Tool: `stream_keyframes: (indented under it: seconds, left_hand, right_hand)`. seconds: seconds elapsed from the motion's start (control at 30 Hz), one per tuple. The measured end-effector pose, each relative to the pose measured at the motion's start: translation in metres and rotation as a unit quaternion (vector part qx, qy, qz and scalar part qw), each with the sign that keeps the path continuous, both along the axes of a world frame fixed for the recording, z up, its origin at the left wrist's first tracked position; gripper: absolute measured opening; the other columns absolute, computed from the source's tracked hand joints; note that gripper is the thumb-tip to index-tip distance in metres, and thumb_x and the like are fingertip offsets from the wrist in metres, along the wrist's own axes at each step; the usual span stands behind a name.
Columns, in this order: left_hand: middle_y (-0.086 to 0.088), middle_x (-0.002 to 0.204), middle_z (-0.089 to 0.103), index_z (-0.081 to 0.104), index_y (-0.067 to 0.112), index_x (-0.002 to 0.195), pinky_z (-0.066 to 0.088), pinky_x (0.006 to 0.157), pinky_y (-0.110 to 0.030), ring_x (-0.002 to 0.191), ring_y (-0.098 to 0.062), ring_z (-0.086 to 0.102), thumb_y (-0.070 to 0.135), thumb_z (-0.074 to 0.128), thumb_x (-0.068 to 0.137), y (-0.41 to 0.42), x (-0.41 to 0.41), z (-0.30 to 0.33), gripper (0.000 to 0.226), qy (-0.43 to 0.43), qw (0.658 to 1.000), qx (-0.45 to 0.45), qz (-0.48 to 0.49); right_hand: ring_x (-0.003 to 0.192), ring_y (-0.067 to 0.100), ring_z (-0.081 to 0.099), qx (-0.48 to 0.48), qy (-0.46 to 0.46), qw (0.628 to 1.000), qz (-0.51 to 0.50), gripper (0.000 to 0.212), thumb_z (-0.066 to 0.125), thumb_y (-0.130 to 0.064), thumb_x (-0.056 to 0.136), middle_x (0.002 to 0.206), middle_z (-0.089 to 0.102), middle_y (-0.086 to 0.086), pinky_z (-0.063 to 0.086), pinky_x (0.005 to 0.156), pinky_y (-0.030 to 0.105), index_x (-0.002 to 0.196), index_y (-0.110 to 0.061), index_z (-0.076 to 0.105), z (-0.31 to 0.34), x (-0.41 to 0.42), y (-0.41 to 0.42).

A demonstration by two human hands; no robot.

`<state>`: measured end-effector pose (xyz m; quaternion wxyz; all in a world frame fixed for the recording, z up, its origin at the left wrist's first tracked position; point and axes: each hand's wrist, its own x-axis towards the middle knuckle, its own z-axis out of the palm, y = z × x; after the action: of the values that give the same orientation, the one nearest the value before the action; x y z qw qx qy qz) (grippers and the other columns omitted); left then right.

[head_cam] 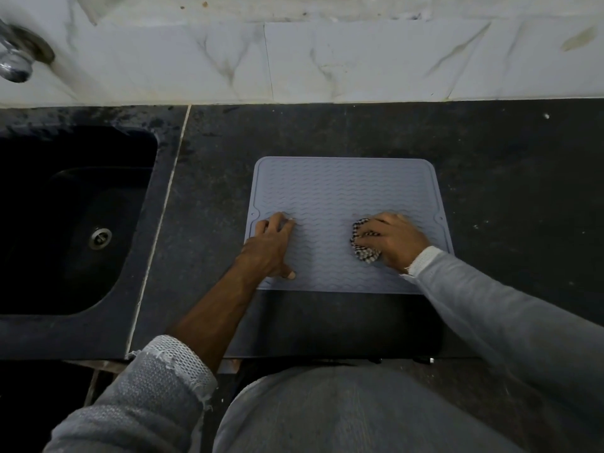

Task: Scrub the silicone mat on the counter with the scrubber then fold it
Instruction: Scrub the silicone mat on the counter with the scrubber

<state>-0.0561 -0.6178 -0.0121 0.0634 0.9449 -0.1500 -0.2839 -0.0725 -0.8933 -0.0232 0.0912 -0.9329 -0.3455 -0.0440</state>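
A grey silicone mat (343, 188) with wavy ridges lies flat on the dark counter (209, 197), its near edge close to the counter's front. My left hand (271, 246) presses on the mat's left side with spread fingers. My right hand (392, 240) grips a checkered black-and-white scrubber (364, 246) against the mat's right half. The fingers cover much of the scrubber.
A black sink (65, 220) with a metal drain (99, 237) is set into the counter at the left. A chrome tap (14, 60) juts from the marble-tiled wall (327, 60) behind. Bare dark counter stretches right of the mat.
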Motion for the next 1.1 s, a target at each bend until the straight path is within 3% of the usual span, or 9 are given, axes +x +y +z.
stream_keyframes:
  seconds: [0.27, 0.6, 0.77, 0.87, 0.97, 1.1]
  left_hand:
    - [-0.005, 0.156, 0.001, 0.005, 0.016, 0.153, 0.031, 0.11, -0.054, 0.142, -0.032, 0.007, 0.036, 0.084, 0.068, -0.001, -0.001, -0.001, 0.117, -0.01, 1.0, -0.002, 0.002]
    - [-0.004, 0.158, -0.003, 0.001, 0.018, 0.153, 0.028, 0.112, -0.055, 0.143, -0.032, 0.003, 0.039, 0.082, 0.07, 0.004, -0.001, -0.005, 0.118, -0.008, 1.0, -0.023, 0.005]
    - [-0.001, 0.16, -0.002, 0.014, 0.023, 0.152, 0.017, 0.116, -0.053, 0.145, -0.03, 0.0, 0.04, 0.075, 0.077, 0.0, -0.007, -0.004, 0.098, -0.013, 0.997, -0.077, 0.018]
    - [-0.001, 0.159, 0.007, 0.021, 0.023, 0.151, 0.02, 0.115, -0.054, 0.144, -0.028, 0.006, 0.037, 0.075, 0.078, -0.02, -0.011, -0.003, 0.092, -0.036, 0.991, -0.13, 0.01]
    - [-0.002, 0.156, 0.016, 0.021, 0.021, 0.151, 0.025, 0.114, -0.051, 0.142, -0.026, 0.014, 0.033, 0.078, 0.075, -0.05, -0.011, -0.004, 0.096, -0.03, 0.986, -0.164, -0.003]
    - [-0.005, 0.157, 0.017, 0.004, 0.022, 0.153, 0.023, 0.113, -0.054, 0.143, -0.028, 0.015, 0.035, 0.082, 0.07, -0.073, -0.008, -0.01, 0.114, -0.035, 0.988, -0.152, -0.013]
  right_hand:
    - [0.091, 0.035, 0.064, 0.038, -0.016, 0.999, 0.029, 0.043, 0.085, -0.002, 0.049, 0.097, 0.07, 0.01, 0.049, 0.076, 0.047, 0.09, -0.013, 0.075, -0.002, 0.007, 0.065]
    - [0.087, 0.033, 0.065, 0.037, -0.028, 0.999, -0.028, 0.051, 0.086, 0.004, 0.045, 0.099, 0.071, 0.004, 0.05, 0.07, 0.045, 0.09, -0.019, 0.075, -0.011, -0.003, 0.006]
    - [0.087, 0.032, 0.065, 0.041, -0.024, 0.998, -0.047, 0.058, 0.087, 0.004, 0.04, 0.1, 0.071, 0.004, 0.049, 0.071, 0.045, 0.091, -0.02, 0.075, -0.013, -0.005, 0.007]
    - [0.089, 0.035, 0.064, 0.05, 0.0, 0.998, -0.048, 0.057, 0.089, 0.0, 0.042, 0.102, 0.07, 0.008, 0.049, 0.074, 0.05, 0.095, -0.015, 0.074, -0.011, -0.005, 0.004]
    - [0.088, 0.037, 0.063, 0.093, 0.023, 0.994, -0.06, 0.051, 0.084, 0.006, 0.049, 0.101, 0.07, 0.011, 0.052, 0.075, 0.051, 0.097, -0.008, 0.072, -0.007, -0.002, 0.005]
    - [0.09, 0.036, 0.062, 0.113, 0.01, 0.991, -0.065, 0.046, 0.079, 0.008, 0.055, 0.102, 0.07, 0.01, 0.05, 0.078, 0.051, 0.097, -0.008, 0.072, -0.004, 0.0, 0.011]
